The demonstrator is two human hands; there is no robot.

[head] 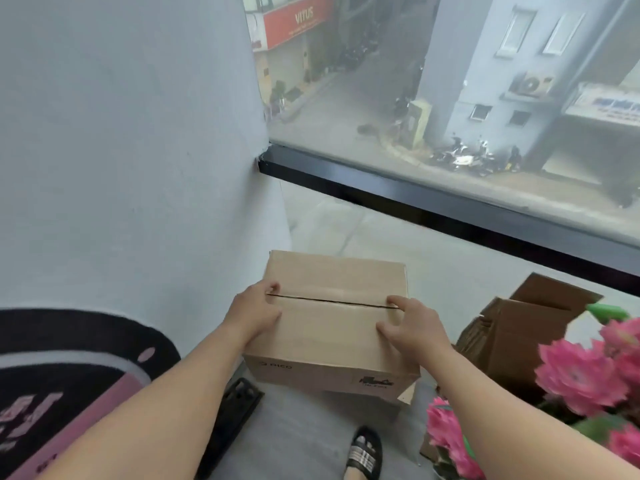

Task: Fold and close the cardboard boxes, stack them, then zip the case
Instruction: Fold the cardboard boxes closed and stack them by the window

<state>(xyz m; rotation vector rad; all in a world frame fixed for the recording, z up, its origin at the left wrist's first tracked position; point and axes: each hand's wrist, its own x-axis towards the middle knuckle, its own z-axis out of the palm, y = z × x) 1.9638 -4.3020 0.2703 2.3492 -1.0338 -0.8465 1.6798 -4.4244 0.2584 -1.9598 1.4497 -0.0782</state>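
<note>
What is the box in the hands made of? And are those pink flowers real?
The box looks like plain brown cardboard: matte, with creased flaps meeting at a seam. The pink flowers may be fake, fabric or plastic, judging by their very bright colour and the glossy green stem, but the blur leaves that open.

Wall (121,150) crowds the box (332,327) leftward — open carton (519,334) (flowers (581,375) too) blocks rightward.

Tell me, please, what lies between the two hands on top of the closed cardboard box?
In the head view, between the left hand and right hand runs the box's centre seam, flaps meeting, nothing else.
</note>
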